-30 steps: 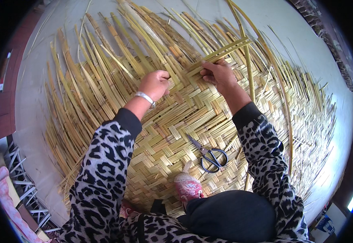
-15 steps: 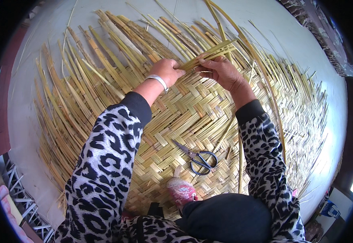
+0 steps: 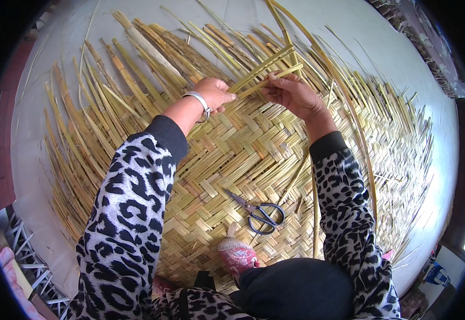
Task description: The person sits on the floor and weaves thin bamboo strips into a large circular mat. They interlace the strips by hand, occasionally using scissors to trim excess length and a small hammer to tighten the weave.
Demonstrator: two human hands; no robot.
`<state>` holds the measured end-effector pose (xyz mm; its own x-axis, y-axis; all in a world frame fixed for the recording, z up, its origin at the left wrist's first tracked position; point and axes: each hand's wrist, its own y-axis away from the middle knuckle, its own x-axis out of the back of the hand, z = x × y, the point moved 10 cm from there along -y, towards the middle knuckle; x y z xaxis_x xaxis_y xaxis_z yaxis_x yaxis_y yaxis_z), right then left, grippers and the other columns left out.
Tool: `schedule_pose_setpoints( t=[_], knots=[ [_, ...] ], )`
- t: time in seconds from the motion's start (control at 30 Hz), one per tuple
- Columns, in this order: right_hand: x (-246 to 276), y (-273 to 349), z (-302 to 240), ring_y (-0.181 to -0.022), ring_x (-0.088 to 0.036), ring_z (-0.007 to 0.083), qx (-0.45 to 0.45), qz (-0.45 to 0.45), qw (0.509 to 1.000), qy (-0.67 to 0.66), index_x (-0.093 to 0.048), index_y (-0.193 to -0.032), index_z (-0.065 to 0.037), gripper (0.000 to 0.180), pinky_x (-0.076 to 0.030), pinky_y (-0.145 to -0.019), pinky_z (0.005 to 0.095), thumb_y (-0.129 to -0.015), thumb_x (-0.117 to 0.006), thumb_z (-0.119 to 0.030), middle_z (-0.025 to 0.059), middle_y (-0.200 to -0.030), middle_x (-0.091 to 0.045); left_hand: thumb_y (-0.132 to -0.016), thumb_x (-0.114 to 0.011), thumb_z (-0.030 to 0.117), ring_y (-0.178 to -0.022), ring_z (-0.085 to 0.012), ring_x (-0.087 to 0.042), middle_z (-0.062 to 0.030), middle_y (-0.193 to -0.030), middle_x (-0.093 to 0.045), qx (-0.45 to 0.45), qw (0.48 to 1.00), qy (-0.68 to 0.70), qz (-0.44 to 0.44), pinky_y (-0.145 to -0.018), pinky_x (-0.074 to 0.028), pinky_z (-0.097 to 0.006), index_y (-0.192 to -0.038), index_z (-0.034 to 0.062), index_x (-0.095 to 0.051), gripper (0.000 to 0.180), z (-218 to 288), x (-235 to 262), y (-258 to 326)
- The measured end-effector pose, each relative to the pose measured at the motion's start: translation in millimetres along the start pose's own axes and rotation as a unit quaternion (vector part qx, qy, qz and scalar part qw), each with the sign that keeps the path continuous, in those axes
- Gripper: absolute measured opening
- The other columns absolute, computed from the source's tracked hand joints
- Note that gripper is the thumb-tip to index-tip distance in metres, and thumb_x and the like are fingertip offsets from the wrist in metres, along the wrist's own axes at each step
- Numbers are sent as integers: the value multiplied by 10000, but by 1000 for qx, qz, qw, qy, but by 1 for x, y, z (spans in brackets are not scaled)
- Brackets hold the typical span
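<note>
1. The left hand [image 3: 213, 93] was closed, its fingertips pinching the near ends of two loose bamboo strips [image 3: 264, 72] just above the centre of the frame.
2. The right hand [image 3: 291, 93] gripped the same strips from the other side, fingers curled over them.
3. The strips ran diagonally toward the upper right, raised above the woven bamboo mat [image 3: 243, 160].
4. The mat filled the centre of the frame, with unwoven strip ends fanning toward the upper left and right.
5. A silver bangle [image 3: 197, 101] circled the left wrist.
6. Black-handled scissors [image 3: 259, 213] lay on the mat, lower centre, well apart from both hands.
</note>
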<state>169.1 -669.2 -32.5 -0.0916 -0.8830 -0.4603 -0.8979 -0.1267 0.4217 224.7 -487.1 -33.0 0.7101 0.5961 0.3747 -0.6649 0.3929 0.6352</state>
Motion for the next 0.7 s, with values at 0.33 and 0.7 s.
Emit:
schedule_pose_setpoints(
  t=[0.33, 0.7],
  knots=[
    [-9, -23, -10, -962, -662, 240, 16, 8, 999, 41, -576, -1148, 20, 344, -556, -877, 348, -1035, -378, -238, 167, -1078, -653, -811, -747, 266, -627, -228, -675, -142, -725, -675, -59, 983, -162, 57, -585, -519, -360, -889, -7, -668, 294, 23, 4, 7],
    [-55, -82, -8, -1039, -622, 197, -19, -35, 969, 244, -583, -1172, 5, 482, -505, -946, 315, -1000, -451, -426, 132, -1163, -620, -785, -693, 207, -661, -421, -601, -234, -676, -614, -139, 939, -67, 307, -624, -482, -448, -718, -21, -628, 247, 15, 20, 48]
  ],
)
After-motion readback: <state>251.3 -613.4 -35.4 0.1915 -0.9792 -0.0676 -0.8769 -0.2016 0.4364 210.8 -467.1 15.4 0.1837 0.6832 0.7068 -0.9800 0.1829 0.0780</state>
